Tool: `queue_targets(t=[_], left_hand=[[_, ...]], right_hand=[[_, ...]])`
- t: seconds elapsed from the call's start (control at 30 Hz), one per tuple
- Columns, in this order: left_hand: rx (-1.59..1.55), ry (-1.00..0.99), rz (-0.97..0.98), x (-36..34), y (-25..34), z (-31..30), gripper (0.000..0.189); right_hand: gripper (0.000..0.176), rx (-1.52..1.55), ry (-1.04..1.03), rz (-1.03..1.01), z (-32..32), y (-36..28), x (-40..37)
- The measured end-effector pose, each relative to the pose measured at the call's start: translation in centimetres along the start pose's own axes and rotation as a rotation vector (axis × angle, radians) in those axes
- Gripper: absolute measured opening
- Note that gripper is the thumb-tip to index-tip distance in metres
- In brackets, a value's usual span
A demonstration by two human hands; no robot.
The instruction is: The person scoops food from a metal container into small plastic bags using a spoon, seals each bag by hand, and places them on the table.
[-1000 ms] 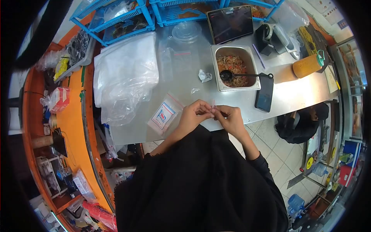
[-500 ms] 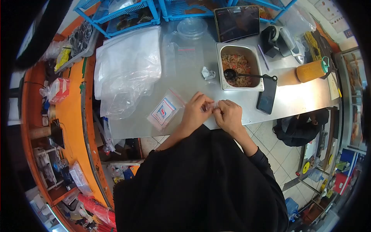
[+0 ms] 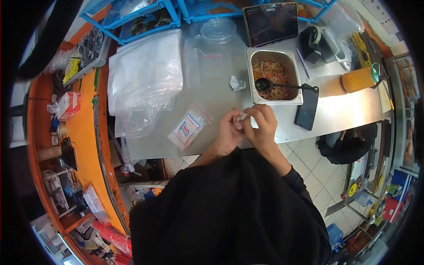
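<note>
Close together over the front edge of the steel table point(image 3: 207, 117), my two hands work on one small clear plastic bag point(image 3: 240, 122). My left hand point(image 3: 227, 134) is closed around the bag from below and the left. The fingers of my right hand point(image 3: 264, 126) pinch its upper part; what the bag contains is too small to make out. Left of my hands lies a flat zip bag point(image 3: 186, 129) with a blue-and-red print. Beyond them are a crumpled white tissue point(image 3: 237, 83) and a steel pan point(image 3: 249, 66) of shredded food with a black ladle point(image 3: 287, 85) in it.
A phone point(image 3: 305, 110) lies right of the pan, near a yellow bottle point(image 3: 357, 80). Large plastic sheets point(image 3: 148, 70) cover the table's left side. Behind stand a tablet point(image 3: 270, 24), a clear lid point(image 3: 218, 30) and blue racks point(image 3: 145, 22). A person in black point(image 3: 349, 145) is at the right.
My right hand has risen slightly and turned, its fingers now over the top of the small bag. My left hand has turned to cup the bag, which shows more between them.
</note>
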State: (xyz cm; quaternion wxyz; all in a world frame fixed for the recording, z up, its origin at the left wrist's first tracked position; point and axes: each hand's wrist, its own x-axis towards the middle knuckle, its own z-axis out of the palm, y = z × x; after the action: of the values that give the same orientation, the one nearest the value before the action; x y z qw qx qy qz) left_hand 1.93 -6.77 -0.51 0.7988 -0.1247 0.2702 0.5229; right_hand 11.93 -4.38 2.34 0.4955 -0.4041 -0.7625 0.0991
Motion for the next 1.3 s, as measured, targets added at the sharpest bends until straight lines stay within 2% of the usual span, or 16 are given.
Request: queue_targets(t=[0.07, 0.17, 0.23, 0.33, 0.4, 0.43, 0.5, 0.53, 0.67, 0.73, 0.9, 1.0, 1.03, 1.1, 1.23, 1.3], left_hand=[[0.372, -0.057, 0.476, 0.6, 0.9, 0.1, 0.024], [0.809, -0.253, 0.489, -0.4, 2.9, 0.6, 0.027], [1.059, -0.339, 0.496, -1.1, 4.1, 1.3, 0.029], [1.220, -0.485, 0.163, -1.9, 5.9, 1.8, 0.025], [1.124, -0.637, -0.043, -2.1, 6.3, 1.4, 0.018], [1.127, -0.638, -0.044, -2.1, 6.0, 1.0, 0.018], [0.538, -0.559, -0.183, -1.7, 5.4, -0.1, 0.015], [0.543, -0.562, -0.186, -1.6, 4.9, -0.2, 0.015], [0.442, -0.578, -0.137, -2.0, 4.3, 1.0, 0.019], [0.505, -0.639, -0.151, -1.9, 5.1, 1.2, 0.018], [0.538, -0.865, -0.160, -1.9, 5.6, 1.4, 0.048], [0.515, -0.753, 0.007, -2.3, 4.8, 1.5, 0.054], [0.514, -0.755, 0.005, -2.3, 4.5, 1.7, 0.054], [0.943, -0.581, 0.372, -2.2, 3.6, 2.0, 0.055], [1.016, -0.483, 0.581, -1.0, 1.6, 2.1, 0.043], [1.299, -0.220, 1.150, -0.2, 1.1, 2.3, 0.032]], right_hand=[[0.016, -0.053, -0.092, 0.000, -0.5, -0.1, 0.1], [0.010, 0.260, -0.475, 0.512, -1.8, -0.2, 1.6], [0.009, 0.424, -0.595, 0.466, -2.5, 1.1, 1.6], [0.008, 0.838, -0.788, 0.553, -3.0, 2.4, 0.5], [0.010, 1.681, -0.713, 1.125, -3.1, 2.5, -0.3], [0.017, 1.906, -0.577, 1.179, -2.3, 2.4, -0.7], [0.027, 1.886, -0.532, 1.258, -2.6, 1.2, 0.5], [0.038, 1.862, -0.482, 1.340, -2.9, 0.8, 1.1], [0.066, 1.933, -0.571, 1.099, -3.2, 1.4, 1.1], [0.079, 1.718, -0.841, 0.859, -3.7, 1.1, 1.6], [0.083, 1.995, -0.789, 0.763, -3.5, 1.4, 1.0], [0.073, 1.653, -0.678, 0.804, -4.4, -0.4, 1.9], [0.058, 1.124, -0.583, 0.658, -4.4, -0.3, 1.8], [0.019, 0.447, -0.286, 0.432, -3.7, 0.3, 1.7], [0.014, 0.382, 0.045, 0.412, -2.0, 0.6, 0.7], [0.013, 0.242, 0.052, 0.290, -1.9, 0.0, 0.5]])
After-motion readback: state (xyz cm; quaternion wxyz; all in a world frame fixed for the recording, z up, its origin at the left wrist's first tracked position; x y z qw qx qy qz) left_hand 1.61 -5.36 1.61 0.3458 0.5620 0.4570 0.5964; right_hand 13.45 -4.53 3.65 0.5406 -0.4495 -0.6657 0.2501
